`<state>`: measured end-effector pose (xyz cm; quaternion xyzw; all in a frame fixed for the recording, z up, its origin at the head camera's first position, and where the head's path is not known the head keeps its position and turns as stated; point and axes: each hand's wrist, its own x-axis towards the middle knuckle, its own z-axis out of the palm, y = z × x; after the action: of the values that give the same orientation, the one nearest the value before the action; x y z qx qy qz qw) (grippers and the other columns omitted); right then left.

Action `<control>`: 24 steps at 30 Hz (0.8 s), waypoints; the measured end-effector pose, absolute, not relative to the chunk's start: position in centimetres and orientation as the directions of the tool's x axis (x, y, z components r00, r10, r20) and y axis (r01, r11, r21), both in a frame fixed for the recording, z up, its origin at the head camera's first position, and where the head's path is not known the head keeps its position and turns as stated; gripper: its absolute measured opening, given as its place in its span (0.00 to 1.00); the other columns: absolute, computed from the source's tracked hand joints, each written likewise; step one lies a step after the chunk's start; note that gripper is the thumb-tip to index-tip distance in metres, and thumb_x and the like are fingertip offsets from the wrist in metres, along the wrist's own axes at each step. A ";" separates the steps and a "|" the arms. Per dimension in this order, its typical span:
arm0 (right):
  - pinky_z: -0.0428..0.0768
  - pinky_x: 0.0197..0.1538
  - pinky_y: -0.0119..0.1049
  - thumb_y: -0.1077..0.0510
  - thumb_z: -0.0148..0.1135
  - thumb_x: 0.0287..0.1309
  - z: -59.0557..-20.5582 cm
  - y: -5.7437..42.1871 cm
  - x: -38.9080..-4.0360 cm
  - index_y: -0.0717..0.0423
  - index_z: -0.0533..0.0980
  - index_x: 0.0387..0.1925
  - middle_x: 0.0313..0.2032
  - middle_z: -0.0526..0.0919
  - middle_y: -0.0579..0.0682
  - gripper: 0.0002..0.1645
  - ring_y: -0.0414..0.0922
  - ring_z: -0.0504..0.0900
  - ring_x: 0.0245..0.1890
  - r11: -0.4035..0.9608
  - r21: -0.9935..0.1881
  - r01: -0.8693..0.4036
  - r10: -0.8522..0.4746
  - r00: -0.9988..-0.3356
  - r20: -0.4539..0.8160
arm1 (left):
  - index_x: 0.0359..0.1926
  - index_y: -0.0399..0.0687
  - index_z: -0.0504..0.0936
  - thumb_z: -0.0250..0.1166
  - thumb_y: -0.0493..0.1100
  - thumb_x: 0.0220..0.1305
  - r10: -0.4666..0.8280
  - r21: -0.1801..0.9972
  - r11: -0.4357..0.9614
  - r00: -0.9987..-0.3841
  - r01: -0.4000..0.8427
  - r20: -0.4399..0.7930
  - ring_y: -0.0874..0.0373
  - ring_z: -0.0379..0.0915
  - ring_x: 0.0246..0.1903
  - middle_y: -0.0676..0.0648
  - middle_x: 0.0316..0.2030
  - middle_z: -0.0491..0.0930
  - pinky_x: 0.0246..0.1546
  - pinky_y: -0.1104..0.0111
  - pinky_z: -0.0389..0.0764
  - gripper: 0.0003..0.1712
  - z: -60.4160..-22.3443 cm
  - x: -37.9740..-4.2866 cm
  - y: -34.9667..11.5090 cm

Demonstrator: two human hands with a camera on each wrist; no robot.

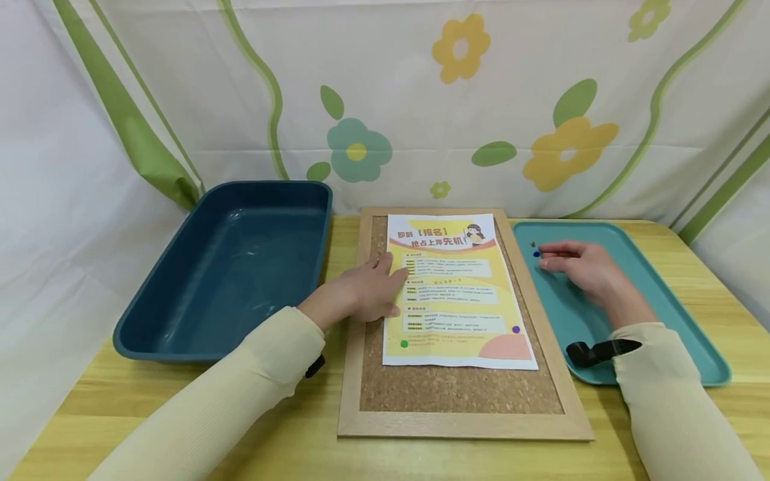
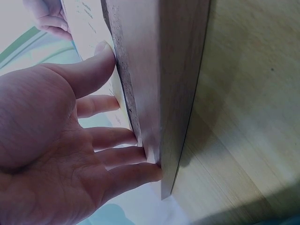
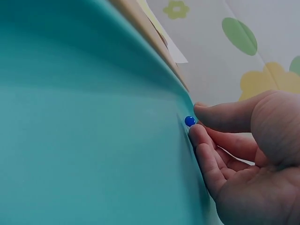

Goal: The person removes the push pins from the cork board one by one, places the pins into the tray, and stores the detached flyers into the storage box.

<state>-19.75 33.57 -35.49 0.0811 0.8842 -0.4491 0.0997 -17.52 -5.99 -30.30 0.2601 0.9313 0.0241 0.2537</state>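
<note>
A cork board with a wooden frame lies on the table, bearing a yellow printed sheet. Across the sheet's left edge rests my left hand, fingers spread and touching the paper and frame. A green pushpin sits at the sheet's lower left, a purple pushpin at its lower right. Over the teal tray, my right hand reaches to a round-headed blue pin. Thumb and fingertips stand apart on either side of it; whether they touch it is unclear.
Left of the board stands a deep dark-blue basin. A small dark speck shows in the tray beside the blue pin. Behind the table hangs a white curtain with printed flowers.
</note>
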 end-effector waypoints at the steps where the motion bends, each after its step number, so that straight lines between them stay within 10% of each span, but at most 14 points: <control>1: 0.61 0.79 0.62 0.45 0.66 0.74 -35.5 33.6 -19.7 0.60 0.69 0.76 0.49 0.80 0.32 0.39 0.53 0.66 0.71 0.582 -0.780 0.231 0.053 -0.967 -0.247 | 0.87 0.53 0.47 0.59 0.53 0.81 0.496 0.178 0.864 -0.736 0.471 -0.461 0.38 0.33 0.86 0.36 0.86 0.35 0.84 0.46 0.53 0.44 -30.3 -17.5 -6.0; 5: 0.62 0.78 0.60 0.46 0.66 0.74 -35.3 33.6 -19.5 0.59 0.67 0.77 0.41 0.78 0.23 0.40 0.35 0.71 0.57 0.585 -0.779 0.224 0.044 -0.969 -0.245 | 0.87 0.53 0.48 0.59 0.53 0.81 0.495 0.178 0.865 -0.738 0.469 -0.458 0.39 0.33 0.86 0.36 0.86 0.36 0.83 0.46 0.54 0.44 -30.2 -17.4 -5.9; 16: 0.63 0.79 0.61 0.49 0.64 0.76 -35.2 33.3 -18.8 0.64 0.62 0.79 0.65 0.80 0.49 0.42 0.19 0.80 0.47 0.592 -0.783 0.188 0.001 -0.973 -0.233 | 0.87 0.54 0.47 0.58 0.53 0.81 0.488 0.180 0.869 -0.738 0.462 -0.467 0.39 0.32 0.86 0.36 0.86 0.35 0.83 0.45 0.55 0.44 -30.1 -17.3 -5.9; 24: 0.76 0.51 0.16 0.51 0.66 0.75 -34.3 32.2 -18.1 0.64 0.67 0.76 0.57 0.82 0.37 0.37 0.16 0.80 0.44 0.591 -0.799 0.113 -0.031 -0.986 -0.162 | 0.87 0.54 0.46 0.57 0.53 0.82 0.487 0.181 0.869 -0.736 0.459 -0.470 0.39 0.31 0.86 0.36 0.86 0.33 0.83 0.44 0.54 0.44 -30.0 -17.3 -6.0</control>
<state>-18.08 32.18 -34.30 0.0231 0.8884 -0.4515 0.0794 -17.28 -5.99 -30.00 0.2541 0.9313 0.0265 0.2596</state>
